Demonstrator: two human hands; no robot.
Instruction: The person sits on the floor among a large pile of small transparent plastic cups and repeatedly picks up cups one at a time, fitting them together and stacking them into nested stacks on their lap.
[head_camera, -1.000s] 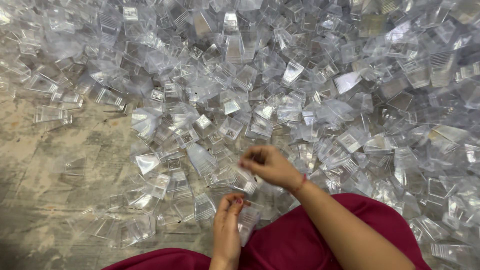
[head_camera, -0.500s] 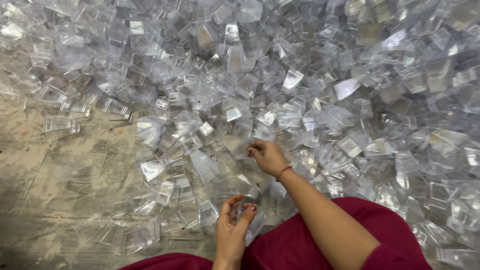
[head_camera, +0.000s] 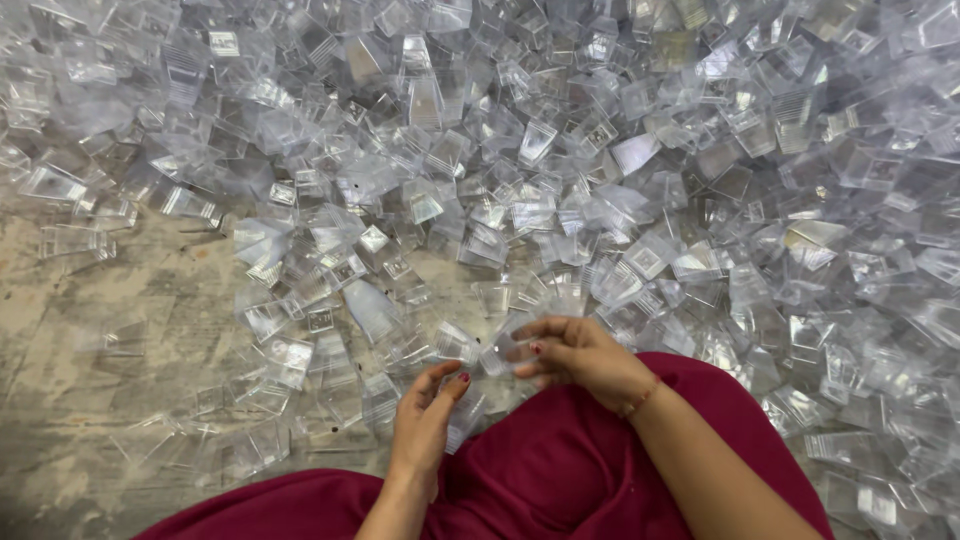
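Clear plastic is spread across almost the whole view: a dense heap of small transparent cups, square-based and tapered, is piled at every angle, some upright, many tipped or lying on their sides, their walls catching pale glints of light. At the left, bare floor is exposed, a rough grey-brown surface marked with dust and faint stains, over which only scattered cups are strewn. No walls or furniture are seen; the room beyond the floor is hidden. At the lower edge, a dark red garment is draped over the person's lap. One clear cup is pinched between the thumb and fingertips of the right hand, just above the lap and at the near edge of the heap; a thin bracelet is worn on that wrist. The left hand is held just beside it, fingers loosely curved and slightly parted, nothing gripped, the fingertips near the held cup but apart from it.
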